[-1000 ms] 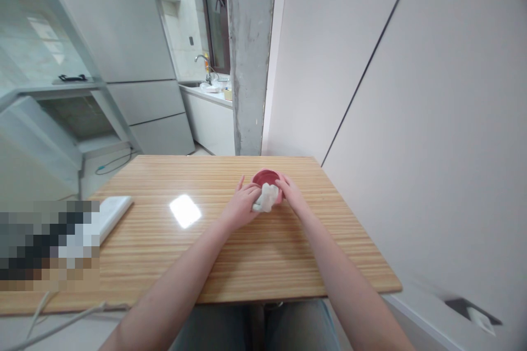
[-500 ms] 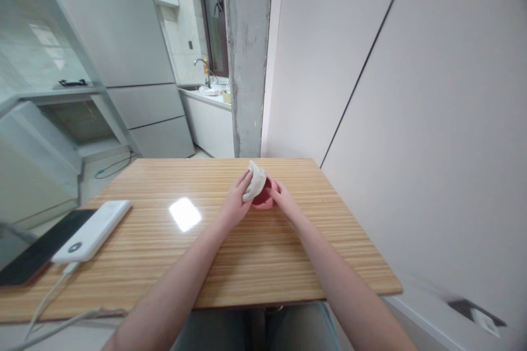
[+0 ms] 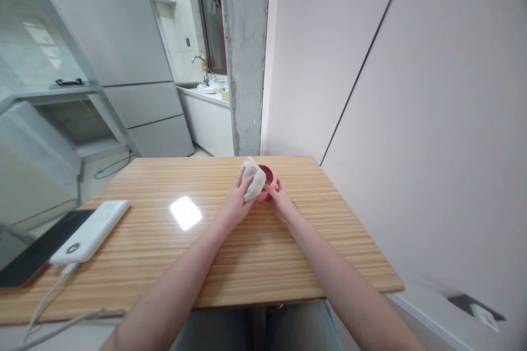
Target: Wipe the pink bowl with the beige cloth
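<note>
Both forearms reach out from the near edge of the wooden table (image 3: 263, 263) and converge toward its far middle, the elbows wide and the wrists close together. The left hand (image 3: 235, 204) is raised slightly off the tabletop, fingers curled around a crumpled white cloth (image 3: 252, 180), pressing it against the left side and rim of a small red bowl (image 3: 267, 174). The right hand (image 3: 276, 197) cups the bowl from its near right side, fingers wrapped on the wall, and the bowl looks tipped a little toward the left (its dark red inside shows past the cloth). Whether the bowl's base rests on the table cannot be told, since the hands cover it. The bowl sits at the far centre of the table, close to the far edge. At the near left lie a white power bank (image 3: 91, 230) and, just beside it, a dark phone (image 3: 37, 255), with a white cable (image 3: 49, 299) trailing off the near edge.
</note>
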`<state>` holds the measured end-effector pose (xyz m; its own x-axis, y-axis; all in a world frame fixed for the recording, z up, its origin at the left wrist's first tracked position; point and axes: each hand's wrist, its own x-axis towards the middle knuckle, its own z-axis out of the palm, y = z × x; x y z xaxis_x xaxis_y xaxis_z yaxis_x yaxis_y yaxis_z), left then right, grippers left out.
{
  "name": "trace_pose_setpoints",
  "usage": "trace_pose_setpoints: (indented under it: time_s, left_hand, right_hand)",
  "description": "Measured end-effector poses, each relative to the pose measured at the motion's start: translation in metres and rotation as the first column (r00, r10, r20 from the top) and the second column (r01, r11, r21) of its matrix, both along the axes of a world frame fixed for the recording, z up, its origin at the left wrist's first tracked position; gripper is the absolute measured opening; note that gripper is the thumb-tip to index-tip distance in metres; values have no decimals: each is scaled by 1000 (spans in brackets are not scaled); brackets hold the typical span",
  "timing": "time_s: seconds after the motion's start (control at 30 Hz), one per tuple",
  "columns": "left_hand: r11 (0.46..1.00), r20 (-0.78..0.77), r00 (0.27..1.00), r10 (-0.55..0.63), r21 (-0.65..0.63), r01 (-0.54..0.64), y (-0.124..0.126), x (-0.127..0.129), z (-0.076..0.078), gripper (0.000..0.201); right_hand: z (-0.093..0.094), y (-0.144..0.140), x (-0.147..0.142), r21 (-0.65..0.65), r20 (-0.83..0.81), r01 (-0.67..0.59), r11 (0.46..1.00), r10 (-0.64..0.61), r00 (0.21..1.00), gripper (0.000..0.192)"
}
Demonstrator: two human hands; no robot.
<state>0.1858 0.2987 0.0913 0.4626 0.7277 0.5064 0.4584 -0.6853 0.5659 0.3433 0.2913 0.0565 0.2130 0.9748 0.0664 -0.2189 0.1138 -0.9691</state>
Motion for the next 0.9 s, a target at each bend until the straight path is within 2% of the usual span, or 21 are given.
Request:
trace_pose_setpoints:
  time_s: [0.1, 0.2, 0.27, 0.37, 0.5, 0.53, 0.6, 0.67, 0.77, 0.83, 0.9]
  left_hand:
    - [999, -32, 999, -31, 37, 32, 1, -4, 2, 38]
    - [987, -97, 985, -144, 58, 150, 1, -5, 5, 29]
    - [978, -114, 973, -198, 48, 205, 1, -4, 4, 34]
    - [982, -66, 981, -184, 19, 185, 1, -1, -1, 55]
    - [983, -21, 983, -185, -6, 185, -2, 7, -9, 71]
    - [982, -27, 982, -188, -7, 187, -3, 8, -10, 72]
    - [988, -35, 988, -153, 4, 153, -6, 10, -11, 70]
    - [997, -24, 997, -75, 32, 75, -7, 10, -9, 63]
    - [995, -12, 1000, -21, 95, 22, -5, 4, -4, 35]
    - [988, -37, 997, -66, 139, 71, -2, 1, -1, 19]
    - [972, -82, 987, -139, 177, 151, -1, 0, 1, 14]
  right_hand:
    - [10, -3, 5, -140, -192, -124, 982, 96, 977, 62]
    - [21, -3, 21, -182, -249, -234, 955, 186, 950, 53]
    - [23, -2, 28, -177, -257, -255, 951, 205, 944, 43]
    - [21, 2, 26, -113, -285, -188, 976, 149, 947, 38]
    - [17, 5, 16, -8, -360, 30, 1000, -31, 933, 42]
    - [16, 4, 14, -6, -370, 48, 999, -47, 928, 44]
    - [15, 1, 10, -27, -376, 3, 1000, -12, 927, 47]
    - [14, -1, 7, -38, -378, -93, 995, 71, 923, 47]
    - [15, -4, 7, -94, -360, -174, 980, 129, 924, 44]
    - [19, -4, 11, -161, -362, -242, 957, 171, 916, 42]
    - [24, -3, 20, -191, -376, -306, 933, 219, 901, 45]
